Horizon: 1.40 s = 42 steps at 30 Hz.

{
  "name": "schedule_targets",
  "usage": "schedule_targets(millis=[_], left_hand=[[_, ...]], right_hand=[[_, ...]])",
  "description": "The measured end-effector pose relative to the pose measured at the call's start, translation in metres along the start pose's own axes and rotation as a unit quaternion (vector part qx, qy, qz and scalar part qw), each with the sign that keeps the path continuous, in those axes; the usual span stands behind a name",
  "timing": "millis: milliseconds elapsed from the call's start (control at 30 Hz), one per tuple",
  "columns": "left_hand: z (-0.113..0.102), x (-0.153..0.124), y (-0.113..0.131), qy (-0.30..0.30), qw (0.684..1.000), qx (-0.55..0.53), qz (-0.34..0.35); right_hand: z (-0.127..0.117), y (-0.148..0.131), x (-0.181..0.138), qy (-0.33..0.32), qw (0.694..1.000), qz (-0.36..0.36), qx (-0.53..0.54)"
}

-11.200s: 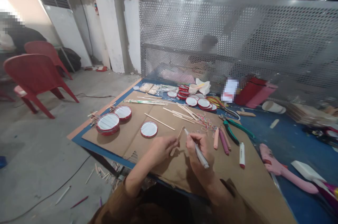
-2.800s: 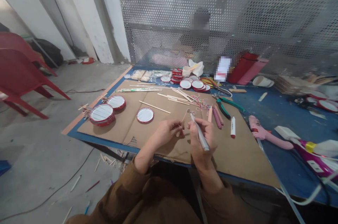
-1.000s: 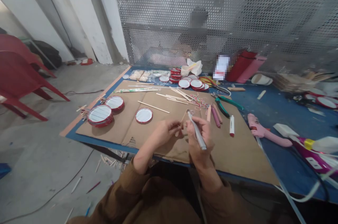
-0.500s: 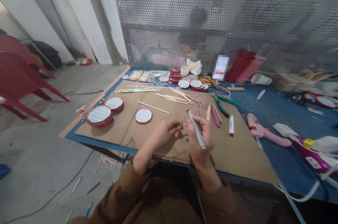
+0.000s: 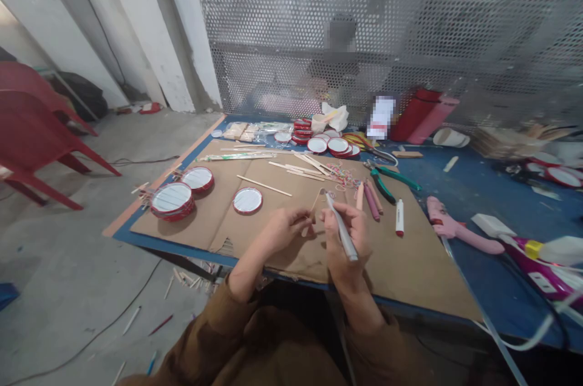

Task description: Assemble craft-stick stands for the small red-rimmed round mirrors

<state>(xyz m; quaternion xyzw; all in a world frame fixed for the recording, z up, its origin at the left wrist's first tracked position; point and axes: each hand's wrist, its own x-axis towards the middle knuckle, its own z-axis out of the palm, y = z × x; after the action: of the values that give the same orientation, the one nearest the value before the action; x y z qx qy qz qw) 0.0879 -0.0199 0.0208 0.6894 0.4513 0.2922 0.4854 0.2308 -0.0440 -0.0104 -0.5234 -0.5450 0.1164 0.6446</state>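
My left hand (image 5: 286,229) pinches a thin wooden stick (image 5: 316,201) that tilts upward over the cardboard sheet (image 5: 273,258). In my right hand (image 5: 348,240) is a grey-white pen (image 5: 342,231), its tip close to the stick's upper end; whether they touch I cannot tell. Left of my hands lies a round disc with a red rim and white face (image 5: 248,199). Further left are stacked red-rimmed discs (image 5: 172,201) with sticks across them. A loose stick (image 5: 264,185) and more flat sticks (image 5: 303,169) lie beyond my hands, beside tangled coloured strings (image 5: 344,175).
To the right lie pink and mauve markers (image 5: 371,199), a white marker with a red cap (image 5: 399,217), green-handled pliers (image 5: 382,184) and a pink glue gun (image 5: 460,231). More red-rimmed discs (image 5: 337,144) and a red bottle (image 5: 416,114) stand along the perforated metal panel (image 5: 282,22).
My right hand and the pen have shifted very slightly. The stick stays pinched in my left hand, and the things on the table have not moved.
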Motion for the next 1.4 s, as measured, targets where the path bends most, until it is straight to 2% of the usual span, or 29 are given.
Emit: schedule_targets(millis=[400,767,967,1400], left_hand=[[-0.0001,-0.001,0.0024,0.008,1.0,-0.001,-0.003],[0.0001,-0.0002,0.0003,0.008,1.0,0.006,0.004],[-0.0001,-0.0003,0.0016,0.007,1.0,0.013,-0.013],[-0.0004,-0.0011,0.0024,0.006,1.0,0.003,-0.004]], right_hand=[[-0.0001,-0.008,0.0041,-0.03,0.998,-0.045,-0.038],[0.0,-0.0059,0.0023,-0.037,0.998,-0.032,-0.039],[-0.0001,-0.0041,0.0015,-0.014,0.999,-0.022,-0.027],[-0.0005,-0.0077,0.004,-0.009,0.999,-0.03,-0.03]])
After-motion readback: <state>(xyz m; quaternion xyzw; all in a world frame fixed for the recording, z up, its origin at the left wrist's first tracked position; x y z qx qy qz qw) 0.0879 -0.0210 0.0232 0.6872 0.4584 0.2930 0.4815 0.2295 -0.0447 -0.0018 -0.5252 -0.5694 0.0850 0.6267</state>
